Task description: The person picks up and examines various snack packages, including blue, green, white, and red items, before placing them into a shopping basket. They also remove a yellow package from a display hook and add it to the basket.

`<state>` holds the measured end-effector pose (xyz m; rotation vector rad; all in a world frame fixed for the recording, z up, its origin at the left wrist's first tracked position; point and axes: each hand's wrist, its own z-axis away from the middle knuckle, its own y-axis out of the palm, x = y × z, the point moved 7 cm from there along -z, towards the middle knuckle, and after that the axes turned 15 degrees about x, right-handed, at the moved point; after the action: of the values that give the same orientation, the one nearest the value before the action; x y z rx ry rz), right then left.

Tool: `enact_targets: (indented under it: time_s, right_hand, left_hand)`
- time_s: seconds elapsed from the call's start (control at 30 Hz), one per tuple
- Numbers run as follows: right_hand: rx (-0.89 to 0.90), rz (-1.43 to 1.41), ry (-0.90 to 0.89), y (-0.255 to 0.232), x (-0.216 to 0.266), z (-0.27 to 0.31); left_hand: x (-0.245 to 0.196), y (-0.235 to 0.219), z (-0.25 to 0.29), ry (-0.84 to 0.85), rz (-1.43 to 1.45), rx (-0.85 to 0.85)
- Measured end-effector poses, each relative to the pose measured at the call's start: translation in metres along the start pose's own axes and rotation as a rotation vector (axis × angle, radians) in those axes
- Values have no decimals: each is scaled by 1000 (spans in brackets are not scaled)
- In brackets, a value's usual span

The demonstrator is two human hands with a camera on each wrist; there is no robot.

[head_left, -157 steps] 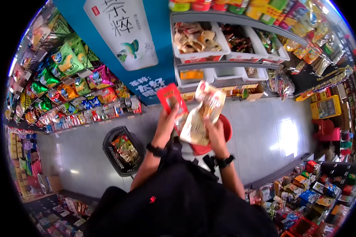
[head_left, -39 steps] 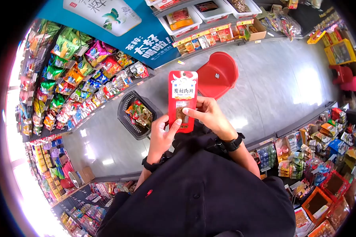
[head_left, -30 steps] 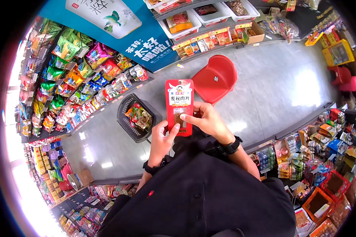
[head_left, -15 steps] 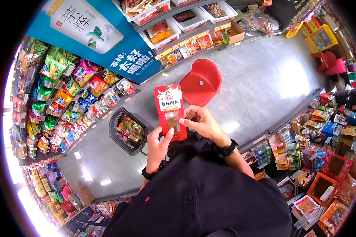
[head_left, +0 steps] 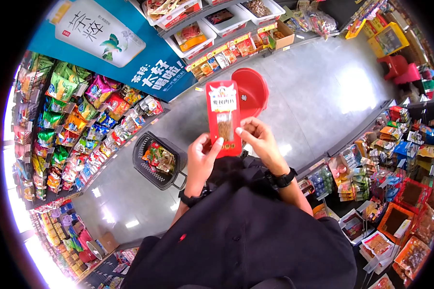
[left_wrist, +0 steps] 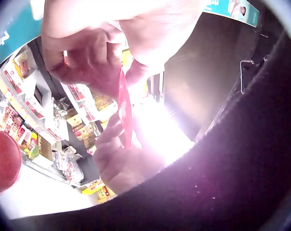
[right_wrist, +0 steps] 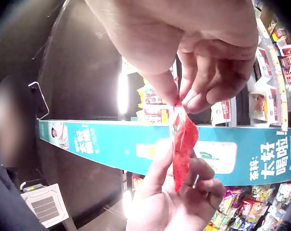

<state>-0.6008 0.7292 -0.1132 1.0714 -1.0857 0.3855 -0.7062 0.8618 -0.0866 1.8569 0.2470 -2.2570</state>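
In the head view, a red snack packet (head_left: 223, 118) with a white label and a clear window is held upright before the chest. Brown contents show through the window. My left hand (head_left: 200, 161) pinches its lower left part, thumb on the front. At the lower right edge, my right hand (head_left: 264, 143) pinches it between thumb and finger. Seen edge-on in the left wrist view, the packet (left_wrist: 124, 103) runs between both hands. The right wrist view shows its side (right_wrist: 184, 154), slightly bent, with the fingers of each hand at opposite ends.
A black shopping basket (head_left: 171, 180) with several bright packets stands on the floor at left. Beyond the hands is a red plastic seat (head_left: 255, 91). Snack shelves (head_left: 77, 120) line the left, white bins (head_left: 210, 41) the far side, and more racks (head_left: 366, 178) the right.
The cream pouch the right hand held 5.2 s ago is gone from the hands; both hold the red packet. Over the last half second the packet moved up and right in view.
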Motion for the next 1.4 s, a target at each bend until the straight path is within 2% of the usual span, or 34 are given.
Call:
enact_targets:
  time_s: [0.07,0.3,0.37,0.47,0.53,0.6,0.63,0.67,0.7,0.73,0.77,0.8,0.87,0.9,1.0,1.03,1.07,1.13,1.2,1.23,1.27,1.37,1.4]
  right_hand:
    - [-13,28,-3,-2,1,-1]
    - [-20,151,89,-14,10,-17]
    - [5,230,142,-20,11,-28]
    - [143,329,220,-28,28,-55]
    - [152,450,288,-46,35,-75]
    - [108,514,282,-66,46,-99]
    - [85,540,355,-78,51,-107]
    - [76,545,303,-90,61,-117]
    - [62,546,246,-105,68,-126]
    - [54,550,179,-123,78,-139]
    - [30,561,205,-149,86,-149]
    - [21,600,123,-161,102,-161]
    - [258,952,240,-209,107,-177]
    - [319,1049,282,-219,112,-190]
    - [627,1349,471,-293,112,-209]
    - [658,1279,503,-305,119,-219]
    - [702,1327,495,-344,115,-220]
    - [960,1293,534,-364,113,-239]
    - [1296,1583,705,-397,109,-233]
    - [1226,1517,634,-406,126,-228]
    - [1152,1508,547,-410,136,-242]
    - [988,1531,375,-428,159,-281]
    - [942,1616,391,-439,160,-293]
  left_hand:
    - [-5,0,-12,73,74,-54]
    - [-11,-22,-58,131,178,-82]
    - [-6,-32,-73,144,190,-95]
    - [-11,-37,-95,154,316,-125]
    - [-6,-46,-108,125,148,-193]
    - [-9,-51,-125,231,-383,-228]
    - [-8,-50,-136,218,-429,-216]
    - [-2,-45,-146,226,-502,-173]
    - [13,-42,-157,171,-420,-138]
    - [25,-34,-173,128,-341,-106]
    - [30,-25,-188,100,-367,-86]
    - [36,-13,-202,62,-397,-67]
    - [53,19,-237,79,-410,-50]
    - [72,38,-258,42,-391,-39]
    - [105,97,-303,-73,-393,-40]
    - [110,115,-314,-150,-321,-70]
    - [138,142,-327,-195,-258,-59]
    - [147,174,-366,-179,-288,-2]
    - [141,201,-392,-253,-305,-2]
    - [123,205,-408,-125,-281,-58]
    - [129,213,-424,-94,-168,-101]
    - [149,225,-470,-128,-42,-234]
    - [168,232,-486,-150,-26,-289]
